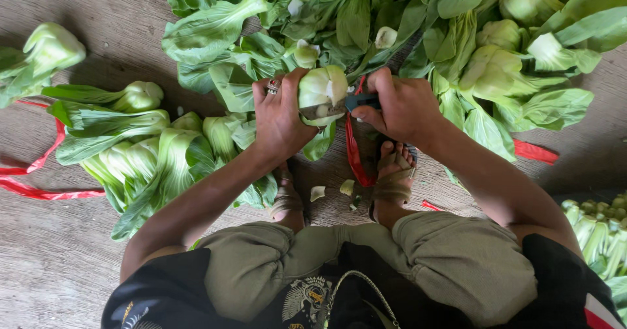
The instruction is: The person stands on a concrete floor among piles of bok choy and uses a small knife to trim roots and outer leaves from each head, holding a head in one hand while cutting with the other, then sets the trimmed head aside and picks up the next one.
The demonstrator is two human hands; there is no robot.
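At the far left a single bok choy head [40, 58] lies on the wooden floor [59, 257], and a red strap [36, 165] curls across the boards below it. Next comes a row of bok choy [140, 152] laid side by side on the floor, pale stalk ends up and away from the person, dark leaves spreading down and left. No container shows; all the greens lie loose on the boards.

The left hand [281, 116], a ring on one finger, is closed around a bok choy [323, 87] held just above the floor between the person's sandalled feet [392, 179]. Its thick white base points up and to the right, toward the other hand, and its leaves hang down under the palm, so its long axis runs roughly from lower left to upper right. The right hand [401, 107] is clenched on a knife [339, 107] with a dark handle, the blade lying against the stalk base. A red band [353, 152] hangs below the hands, and small cut scraps [330, 190] lie on the floor between the feet.

Behind the hands a big loose heap of bok choy [457, 35] stretches to the right edge. At the lower right, more trimmed stalks [597, 234] sit packed together.
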